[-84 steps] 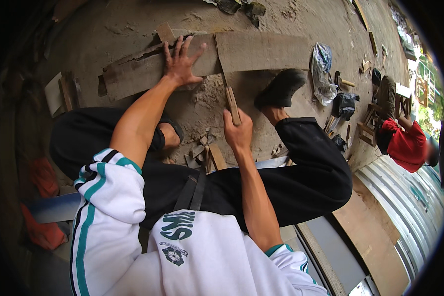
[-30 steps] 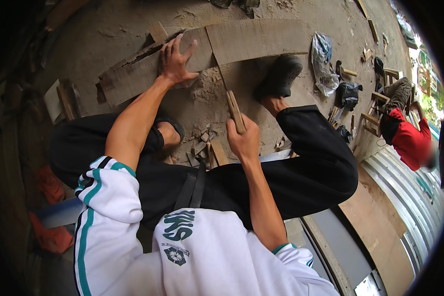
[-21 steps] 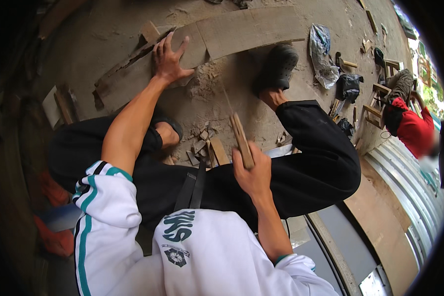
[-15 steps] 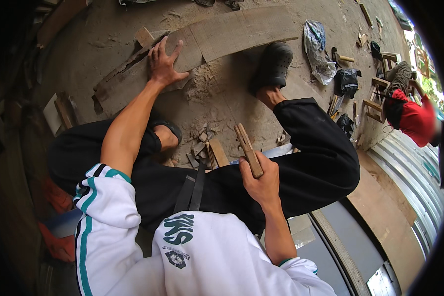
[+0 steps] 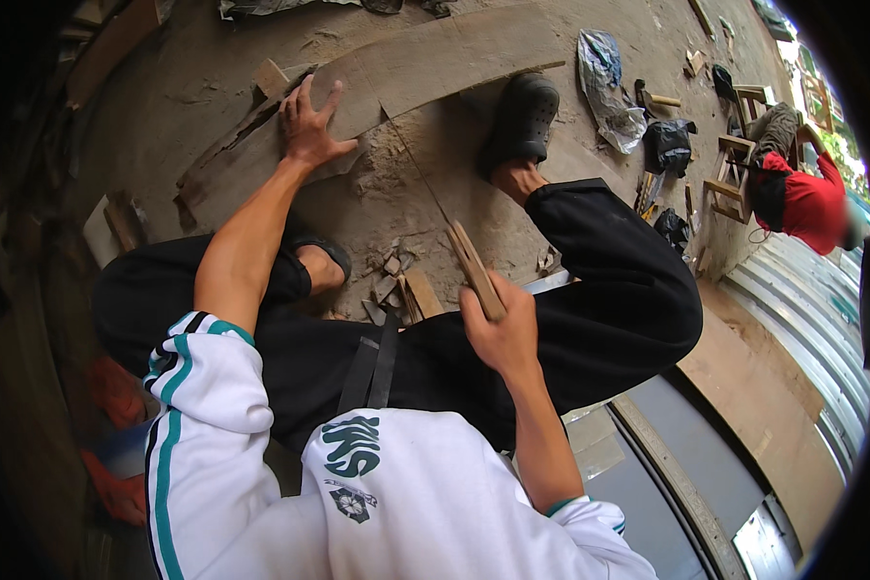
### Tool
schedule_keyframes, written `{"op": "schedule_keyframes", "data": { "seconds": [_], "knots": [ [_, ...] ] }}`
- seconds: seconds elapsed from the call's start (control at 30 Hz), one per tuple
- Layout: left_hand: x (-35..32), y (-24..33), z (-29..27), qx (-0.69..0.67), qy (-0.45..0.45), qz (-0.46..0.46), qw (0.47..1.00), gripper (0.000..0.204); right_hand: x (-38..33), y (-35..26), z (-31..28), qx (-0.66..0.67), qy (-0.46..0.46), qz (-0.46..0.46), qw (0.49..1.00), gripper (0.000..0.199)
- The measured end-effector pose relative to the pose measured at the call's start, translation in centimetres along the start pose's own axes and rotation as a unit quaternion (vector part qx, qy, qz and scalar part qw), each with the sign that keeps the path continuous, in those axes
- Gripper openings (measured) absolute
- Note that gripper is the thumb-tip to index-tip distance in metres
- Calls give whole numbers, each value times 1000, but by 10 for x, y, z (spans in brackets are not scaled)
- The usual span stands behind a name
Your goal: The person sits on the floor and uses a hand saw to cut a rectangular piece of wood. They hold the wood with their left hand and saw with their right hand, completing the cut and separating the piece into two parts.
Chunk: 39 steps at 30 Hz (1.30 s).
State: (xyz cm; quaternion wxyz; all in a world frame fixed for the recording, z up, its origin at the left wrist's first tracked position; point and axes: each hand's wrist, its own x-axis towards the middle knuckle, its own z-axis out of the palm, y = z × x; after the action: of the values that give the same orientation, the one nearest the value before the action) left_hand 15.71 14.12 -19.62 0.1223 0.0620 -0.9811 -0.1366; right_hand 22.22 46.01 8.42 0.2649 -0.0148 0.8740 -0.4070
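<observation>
A long, wide wooden board (image 5: 435, 63) lies across the far side of my legs, with a thin dark line running across it. My left hand (image 5: 309, 126) is spread flat on its left part, fingers apart. In front of my right thigh, my right hand (image 5: 503, 327) is wrapped round the wooden handle (image 5: 470, 259) of a handsaw. The saw's thin blade (image 5: 420, 177) is seen nearly edge-on and reaches from the handle to the board's near edge, in line with the mark. My clog (image 5: 524, 121) is at the board's near edge, on the right.
Sawdust (image 5: 382, 164) and several wood offcuts (image 5: 418, 290) lie on the ground between my feet. A plastic bag (image 5: 609, 92), a hammer (image 5: 662, 100) and black bags (image 5: 669, 145) lie to the right. Farther right, a person in red (image 5: 802, 203) is beside wooden frames (image 5: 730, 179).
My right hand and the saw handle have shifted slightly forward, toward the board. My left hand stays on the board. The whole view has moved a little.
</observation>
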Motion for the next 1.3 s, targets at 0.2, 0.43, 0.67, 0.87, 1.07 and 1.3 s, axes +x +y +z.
{"op": "schedule_keyframes", "data": {
  "seconds": [0.2, 0.43, 0.67, 0.87, 1.07, 1.3],
  "knots": [
    [-5, -3, 2, -12, 1, 10, 1000, 110, -3, -5, 5, -25, 8, -54, 998, 13],
    [-5, -2, 0, -10, 1, 16, 1000, 110, 44, 18, 41, -28, 7, -59, 998, 18],
    [2, 1, 0, -18, -13, 0, 1000, 107, 18, 14, 31, -12, 13, -32, 999, 16],
    [-5, -7, 5, 2, -17, -13, 1000, 106, 19, 12, 20, -6, 15, -61, 998, 16],
    [1, -4, 2, -3, -20, -19, 1000, 106, 52, 26, 44, -26, 3, -38, 999, 14],
    [0, 0, -2, -3, -30, -7, 1000, 106, 27, 15, 33, -18, 2, -35, 999, 13]
  ]
}}
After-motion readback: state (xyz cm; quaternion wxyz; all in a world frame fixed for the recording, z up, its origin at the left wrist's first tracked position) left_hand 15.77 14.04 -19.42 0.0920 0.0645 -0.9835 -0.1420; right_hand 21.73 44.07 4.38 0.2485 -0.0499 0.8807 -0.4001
